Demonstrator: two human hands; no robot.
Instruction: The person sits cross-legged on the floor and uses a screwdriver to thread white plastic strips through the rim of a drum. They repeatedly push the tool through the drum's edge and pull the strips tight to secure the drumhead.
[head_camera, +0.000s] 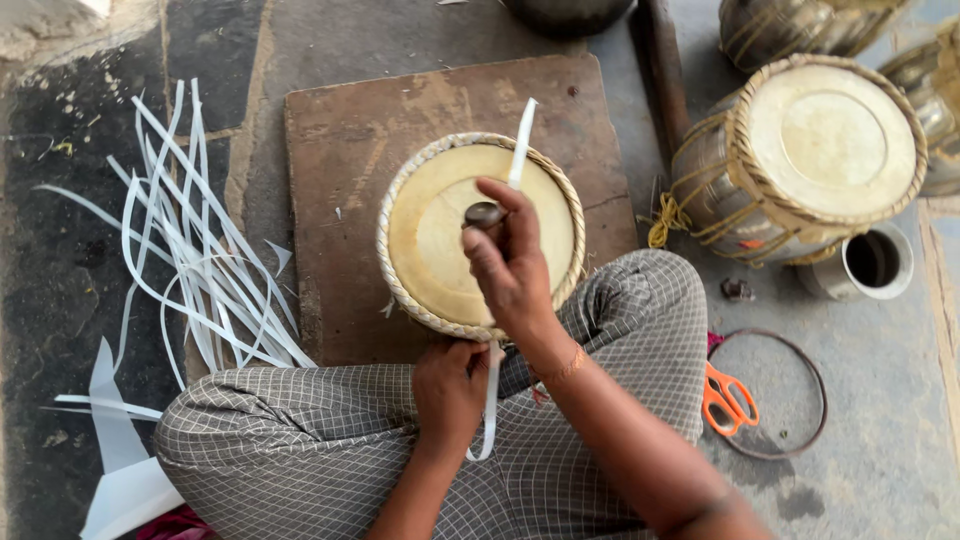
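Round drum (440, 235) with woven rim, flat on a brown board (340, 130) before crossed legs. Right hand (510, 265) over the drumhead, clenched on a dark-handled tool (484, 214) and a white strip (521, 140). Left hand (450, 390) at the near rim, gripping the strip's lower end. Loose white strips (190, 250) left on the floor; orange scissors (728, 398) and second drum (810, 150) right.

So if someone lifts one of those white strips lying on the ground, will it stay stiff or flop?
Probably floppy: the white strips curve and loop where they lie. The one across the drum head bends down past the left hand. They look thin and flat, so likely light and a bit springy.
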